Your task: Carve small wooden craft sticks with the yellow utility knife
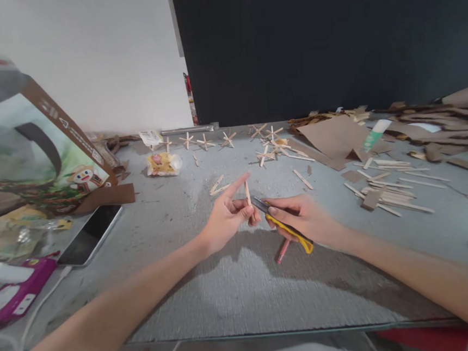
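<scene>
My left hand (231,211) pinches a short wooden stick (247,192) upright between thumb and fingers, its index finger stretched out. Wrapped round a yellow utility knife (290,228), my right hand (305,218) points the blade up and left. The blade's tip is at the lower part of the stick; whether it touches, I cannot tell. Below the right hand lies a pinkish-red stick-like object (282,251), partly hidden. Beyond the hands are two loose sticks (219,185) on the left and a single stick (302,180) on the right.
Several star-shaped stick pieces (205,142) stand along the back. A pile of sticks (395,191), cardboard (327,140) and a green-white tube (377,134) lie right. Left are a phone (90,235), a purple device (21,292), a small yellow packet (163,164) and a large bag (38,143).
</scene>
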`<state>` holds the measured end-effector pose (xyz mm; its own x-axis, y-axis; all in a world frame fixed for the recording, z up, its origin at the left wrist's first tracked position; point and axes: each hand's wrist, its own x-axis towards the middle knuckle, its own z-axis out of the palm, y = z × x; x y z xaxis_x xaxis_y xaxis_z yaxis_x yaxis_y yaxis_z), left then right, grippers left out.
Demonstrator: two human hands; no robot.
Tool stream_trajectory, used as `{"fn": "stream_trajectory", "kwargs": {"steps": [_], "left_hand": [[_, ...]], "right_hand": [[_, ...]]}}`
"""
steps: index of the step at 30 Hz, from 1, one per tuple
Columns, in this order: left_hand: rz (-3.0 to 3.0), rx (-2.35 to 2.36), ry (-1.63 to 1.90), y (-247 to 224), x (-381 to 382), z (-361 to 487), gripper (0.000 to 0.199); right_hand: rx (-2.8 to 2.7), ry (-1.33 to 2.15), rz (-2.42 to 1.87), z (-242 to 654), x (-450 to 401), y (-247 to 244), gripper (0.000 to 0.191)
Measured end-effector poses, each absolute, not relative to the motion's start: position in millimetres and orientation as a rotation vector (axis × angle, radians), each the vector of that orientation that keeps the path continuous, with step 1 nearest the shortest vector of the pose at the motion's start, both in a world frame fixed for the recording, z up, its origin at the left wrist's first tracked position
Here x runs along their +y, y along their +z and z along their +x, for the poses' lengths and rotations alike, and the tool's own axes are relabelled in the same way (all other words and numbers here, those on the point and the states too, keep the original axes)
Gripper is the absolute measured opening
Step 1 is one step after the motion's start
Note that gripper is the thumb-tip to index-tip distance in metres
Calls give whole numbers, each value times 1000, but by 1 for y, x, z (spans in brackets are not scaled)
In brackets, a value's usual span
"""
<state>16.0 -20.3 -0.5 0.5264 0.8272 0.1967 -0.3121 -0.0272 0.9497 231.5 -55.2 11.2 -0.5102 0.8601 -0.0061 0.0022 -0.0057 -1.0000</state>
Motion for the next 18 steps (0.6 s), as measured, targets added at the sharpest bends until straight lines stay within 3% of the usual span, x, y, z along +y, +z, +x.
{"fn": "stream_trajectory", "kwargs": {"steps": [3, 18], "left_hand": [[1330, 525, 989, 0, -17, 14, 115], [1386, 487, 899, -2, -13, 12, 102]], "right_hand": [[-1530, 1606, -930, 229, -59, 14, 40], [-1601, 1459, -1025, 236, -56, 16, 56]]}}
